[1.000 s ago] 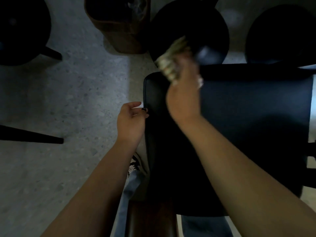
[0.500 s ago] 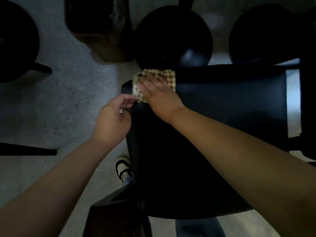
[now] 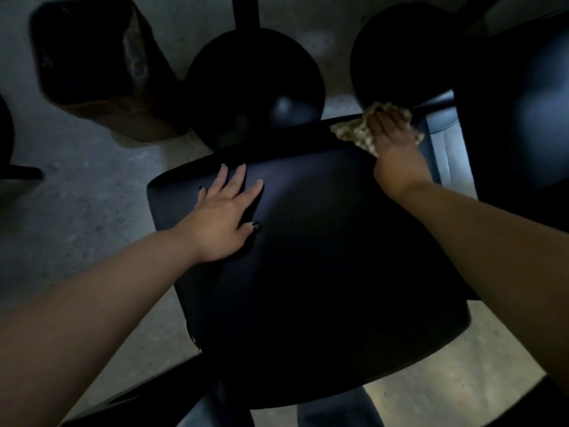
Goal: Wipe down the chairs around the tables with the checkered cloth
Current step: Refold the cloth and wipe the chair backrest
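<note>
Grey speckled concrete floor [image 3: 92, 211] lies dim under everything. Her left hand [image 3: 226, 215] rests flat on the black chair seat [image 3: 323, 272], fingers spread and straight. Her right hand [image 3: 392, 135] presses the checkered cloth [image 3: 351, 132] against the seat's far right corner, fingers laid out over it. Beyond the seat stand two round black stools [image 3: 255, 87], and a brown bin [image 3: 101, 72] sits at the far left.
</note>
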A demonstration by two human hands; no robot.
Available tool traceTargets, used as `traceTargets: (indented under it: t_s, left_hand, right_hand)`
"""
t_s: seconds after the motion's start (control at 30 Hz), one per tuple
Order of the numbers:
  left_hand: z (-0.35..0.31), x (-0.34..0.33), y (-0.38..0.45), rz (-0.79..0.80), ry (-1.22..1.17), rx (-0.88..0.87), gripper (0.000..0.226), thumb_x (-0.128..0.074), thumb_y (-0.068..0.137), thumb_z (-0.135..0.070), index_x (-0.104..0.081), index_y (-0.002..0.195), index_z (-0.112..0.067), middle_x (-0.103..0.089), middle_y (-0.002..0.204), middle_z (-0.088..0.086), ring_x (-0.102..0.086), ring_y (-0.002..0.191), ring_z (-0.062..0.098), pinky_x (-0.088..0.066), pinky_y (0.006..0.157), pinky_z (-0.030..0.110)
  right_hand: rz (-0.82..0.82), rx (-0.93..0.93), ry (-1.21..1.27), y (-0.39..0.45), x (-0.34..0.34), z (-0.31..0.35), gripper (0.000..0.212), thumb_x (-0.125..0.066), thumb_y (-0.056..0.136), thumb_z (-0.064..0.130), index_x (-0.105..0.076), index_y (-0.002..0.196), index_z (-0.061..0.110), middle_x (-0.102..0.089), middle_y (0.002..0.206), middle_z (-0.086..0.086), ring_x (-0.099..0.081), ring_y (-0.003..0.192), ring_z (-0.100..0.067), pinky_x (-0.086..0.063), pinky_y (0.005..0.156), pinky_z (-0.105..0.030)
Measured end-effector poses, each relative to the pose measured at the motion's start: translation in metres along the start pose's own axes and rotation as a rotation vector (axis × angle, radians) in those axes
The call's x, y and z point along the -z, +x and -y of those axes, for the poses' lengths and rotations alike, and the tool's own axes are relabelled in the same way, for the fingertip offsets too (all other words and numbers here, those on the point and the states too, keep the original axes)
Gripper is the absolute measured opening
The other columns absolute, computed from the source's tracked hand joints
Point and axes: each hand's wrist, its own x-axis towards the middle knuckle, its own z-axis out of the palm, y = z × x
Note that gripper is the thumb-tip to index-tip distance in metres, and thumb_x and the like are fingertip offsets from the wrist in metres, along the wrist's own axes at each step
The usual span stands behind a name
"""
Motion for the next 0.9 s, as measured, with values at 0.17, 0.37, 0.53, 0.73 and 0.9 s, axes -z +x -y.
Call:
traceTargets:
  t_s: [0.17,0.37,0.53,0.73,0.9]
  left_hand:
    - [0.03,-0.008,-0.018,-0.1,0.039,0.025,0.074,-0.054,0.095,-0.033,-0.01,0.155,-0.028,0.013,0.162,0.004,0.018,0.147,0.022,-0.005,0.121,0.046]
    - [0.074,-0.018,-0.044,-0.246,-0.342,0.453,0.076,-0.048,0.095,-0.047,-0.007,0.155,-0.023,-0.001,0.163,0.01,-0.012,0.148,0.03,-0.012,0.119,0.038]
    - [0.089,-0.034,-0.066,-0.25,-0.83,0.552,0.061,-0.043,0.099,-0.008,-0.023,0.151,-0.032,-0.049,0.132,-0.009,-0.045,0.127,0.017,-0.036,0.104,0.035]
    - [0.087,-0.045,-0.083,-0.236,-1.195,0.651,0.056,-0.035,0.091,0.017,-0.049,0.132,-0.018,-0.063,0.115,0.007,-0.059,0.082,0.028,-0.043,0.062,0.021]
    - [0.086,-0.049,-0.09,-0.247,-1.275,0.642,0.053,-0.035,0.09,0.018,-0.051,0.13,-0.012,-0.06,0.117,0.004,-0.058,0.1,0.015,-0.047,0.057,0.008]
  right_hand:
    - [-0.111,-0.159,0.136,-0.004,-0.001,-0.028,0.068,-0.045,0.075,-0.013,-0.038,0.142,-0.002,-0.032,0.15,-0.023,-0.021,0.142,-0.038,-0.012,0.119,-0.038]
    - [-0.201,-0.388,0.184,-0.007,-0.016,0.033,0.07,-0.046,0.073,-0.004,-0.036,0.143,-0.001,-0.03,0.151,-0.022,-0.021,0.141,-0.038,-0.008,0.118,-0.039]
    - [-0.209,-0.223,0.379,-0.036,-0.042,0.152,0.066,-0.038,0.074,-0.005,-0.039,0.139,-0.006,-0.031,0.148,-0.027,-0.02,0.141,-0.044,-0.01,0.117,-0.05]
    - [0.21,0.494,0.212,-0.07,-0.066,0.27,0.065,-0.031,0.084,0.014,-0.028,0.148,0.004,-0.016,0.157,-0.015,-0.001,0.146,-0.036,0.005,0.116,-0.051]
    - [0.155,0.672,0.055,-0.049,-0.05,0.26,0.063,-0.056,0.083,0.042,-0.048,0.139,0.014,-0.037,0.149,-0.015,-0.023,0.143,-0.035,-0.009,0.115,-0.054]
